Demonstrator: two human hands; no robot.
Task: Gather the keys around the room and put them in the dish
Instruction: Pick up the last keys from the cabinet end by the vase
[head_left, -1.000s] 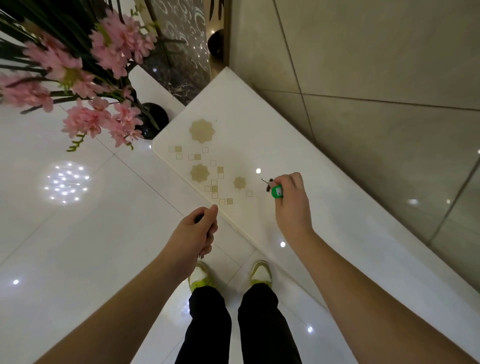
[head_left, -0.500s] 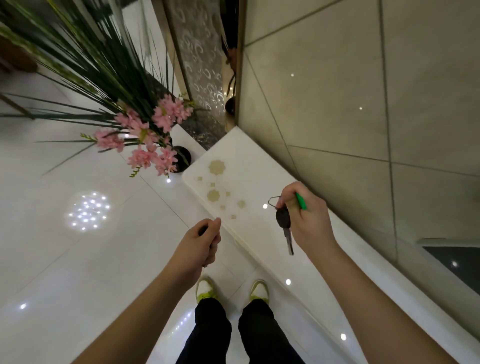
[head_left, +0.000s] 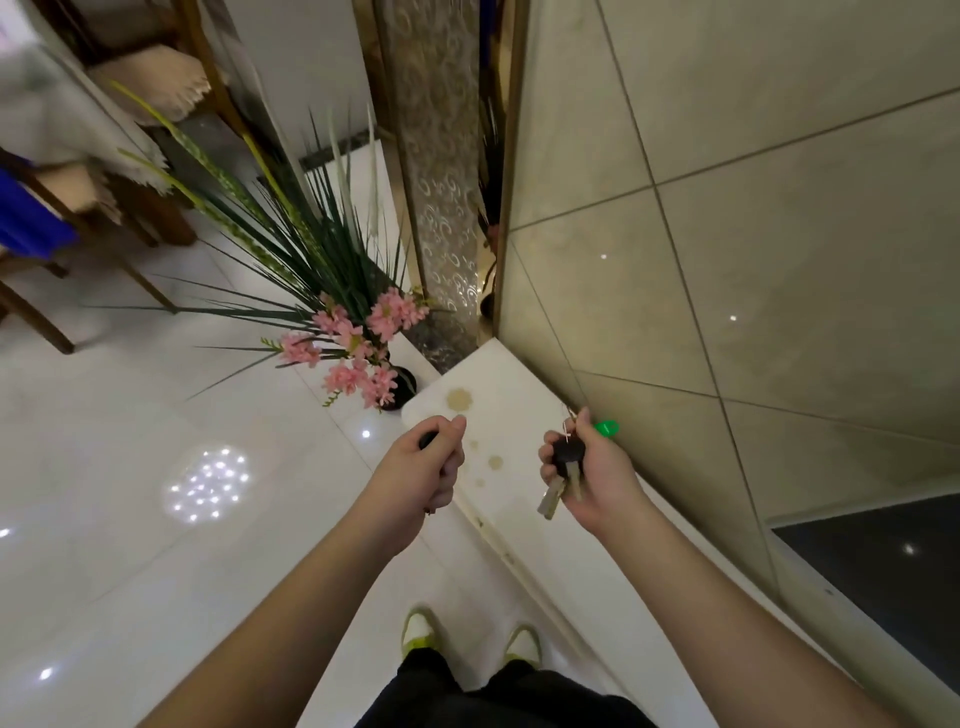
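Note:
My right hand (head_left: 597, 475) is shut on a bunch of keys (head_left: 563, 470): a black-headed key and metal blades hang below my fingers, and a green tag (head_left: 605, 428) sticks out above them. The bunch hangs over the white ledge (head_left: 519, 395) along the tiled wall. My left hand (head_left: 421, 473) is closed in a fist to the left, with a small dark object (head_left: 429, 440) showing at its top; I cannot make out what that object is. No dish is in view.
A black vase with pink flowers and long green leaves (head_left: 353, 338) stands on the glossy white floor beside the ledge's far end. Wooden chairs with cushions (head_left: 130, 171) stand at the back left. A beige tiled wall (head_left: 753, 234) runs along the right.
My right hand has lifted the keys off the ledge and gathered them into the palm. My view has risen and pulled back, showing more of the room. My left hand stays closed.

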